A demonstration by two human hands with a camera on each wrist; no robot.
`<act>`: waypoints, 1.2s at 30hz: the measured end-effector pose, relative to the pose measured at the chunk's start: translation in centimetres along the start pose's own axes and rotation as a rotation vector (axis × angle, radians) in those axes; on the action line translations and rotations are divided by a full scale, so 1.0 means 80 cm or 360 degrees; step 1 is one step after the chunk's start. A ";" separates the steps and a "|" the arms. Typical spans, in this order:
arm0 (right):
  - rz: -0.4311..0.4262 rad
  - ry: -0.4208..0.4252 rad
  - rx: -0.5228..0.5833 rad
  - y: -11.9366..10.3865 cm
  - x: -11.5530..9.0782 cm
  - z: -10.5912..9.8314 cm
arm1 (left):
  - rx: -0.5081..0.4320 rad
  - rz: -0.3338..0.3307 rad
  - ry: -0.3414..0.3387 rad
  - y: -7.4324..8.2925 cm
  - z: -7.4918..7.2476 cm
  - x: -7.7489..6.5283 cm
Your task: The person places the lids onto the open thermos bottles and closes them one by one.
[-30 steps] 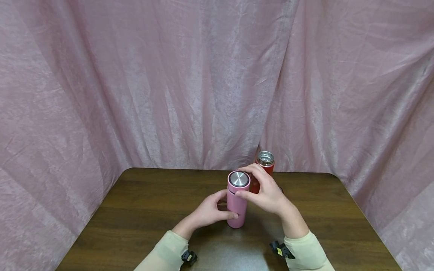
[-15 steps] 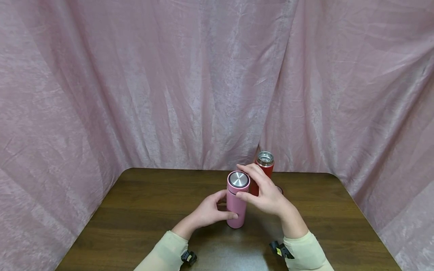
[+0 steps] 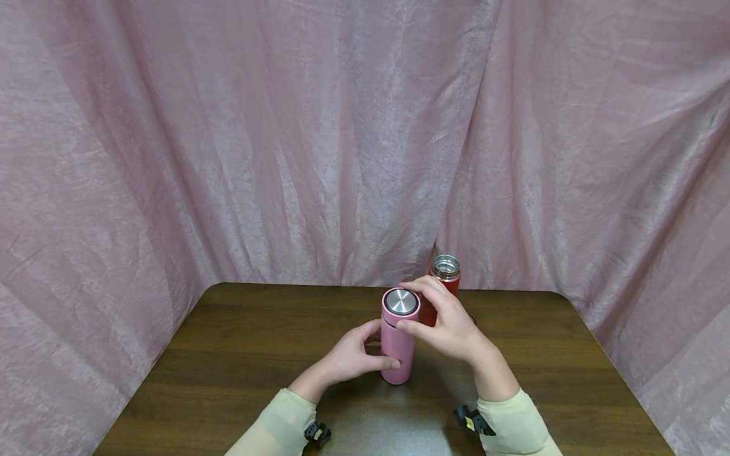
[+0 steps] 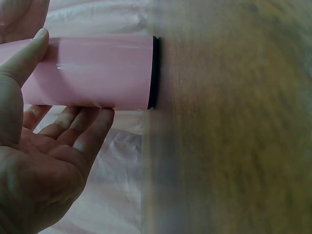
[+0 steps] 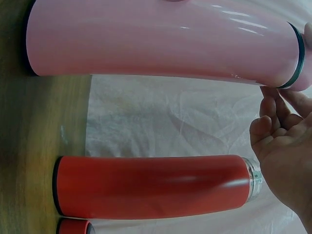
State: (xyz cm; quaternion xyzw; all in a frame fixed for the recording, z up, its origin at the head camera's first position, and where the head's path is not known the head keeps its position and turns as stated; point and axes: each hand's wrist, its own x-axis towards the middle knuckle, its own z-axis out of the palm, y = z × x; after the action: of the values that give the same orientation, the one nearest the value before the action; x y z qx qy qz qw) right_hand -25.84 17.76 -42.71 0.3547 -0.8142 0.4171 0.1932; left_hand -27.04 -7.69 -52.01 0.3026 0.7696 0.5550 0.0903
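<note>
Fingers on pink lid sit slightly lower than before.

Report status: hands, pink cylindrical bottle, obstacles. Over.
Left fingers grip pink cylindrical bottle, upright. Right fingers on pink silver-topped lid. Possible obstacle: uncapped red cylindrical bottle behind.

On the table, the front bottle stands between left hand and right hand; behind it, rightward, the rear bottle stands beside a cap. A curtain hangs behind the table.

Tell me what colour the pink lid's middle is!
The lid's middle is silver, clearest in the head view.
</note>
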 end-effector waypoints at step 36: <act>0.0051 0.0013 0.0030 0.001 0.000 0.000 | 0.0016 -0.0029 0.0007 0.005 0.000 -0.001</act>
State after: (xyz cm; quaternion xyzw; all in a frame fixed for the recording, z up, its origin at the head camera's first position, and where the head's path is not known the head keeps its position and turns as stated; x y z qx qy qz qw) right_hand -25.90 17.82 -42.77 0.3417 -0.8149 0.4293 0.1866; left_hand -26.81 -7.65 -51.68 0.2949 0.7752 0.5510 0.0922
